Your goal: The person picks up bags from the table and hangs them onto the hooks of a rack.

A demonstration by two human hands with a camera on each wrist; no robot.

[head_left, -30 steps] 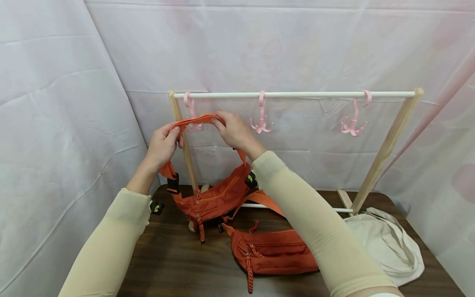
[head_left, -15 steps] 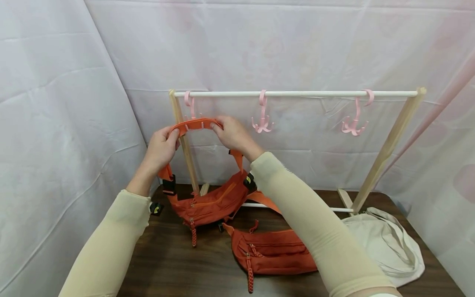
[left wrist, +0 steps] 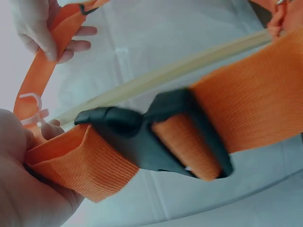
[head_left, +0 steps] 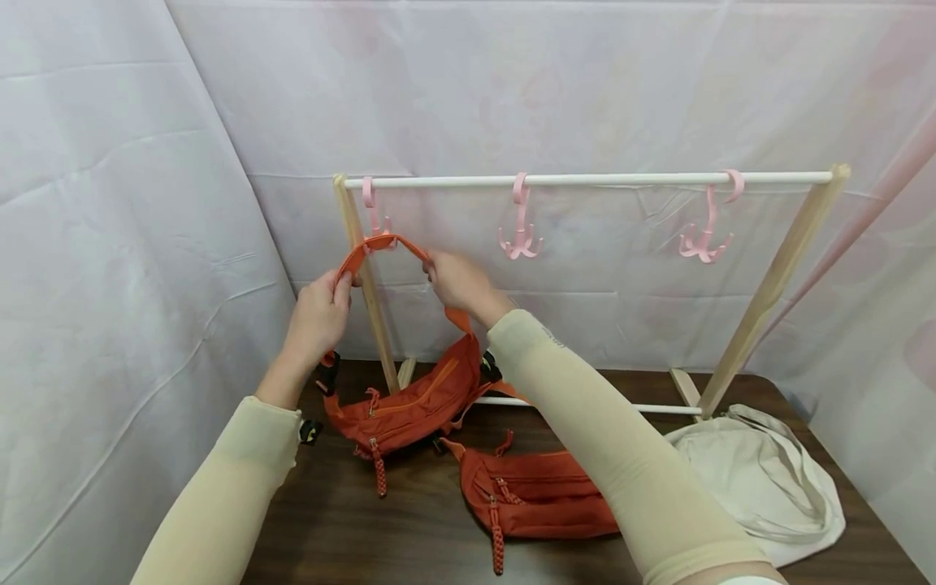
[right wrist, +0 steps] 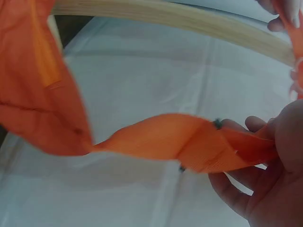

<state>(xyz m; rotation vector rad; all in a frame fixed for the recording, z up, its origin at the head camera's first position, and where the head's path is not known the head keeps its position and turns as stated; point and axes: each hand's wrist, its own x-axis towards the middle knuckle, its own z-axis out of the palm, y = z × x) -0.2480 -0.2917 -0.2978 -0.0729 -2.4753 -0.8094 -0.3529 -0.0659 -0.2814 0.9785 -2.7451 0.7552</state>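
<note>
Strap (head_left: 356, 258) of the far red bag (head_left: 413, 410) is what I have pinched in both hands: left hand (head_left: 318, 317) and right hand (head_left: 465, 284), each grip closed on it, thumb against fingers. Its arch overlaps the left hook (head_left: 374, 215); from here I cannot tell whether it rests there. The bag is below, far left on or over the worktop (head_left: 344, 536); another bag (head_left: 541, 497) lies nearer

1. A fabric-walled booth (head_left: 132, 244) is indicated; the wider premises cannot be determined.
2. Back and both sides are enclosed by creased, pale drapes (head_left: 621, 89).
3. A wood-grain table (head_left: 358, 532) is occupied by a hook-bearing rack (head_left: 621, 179).
</note>
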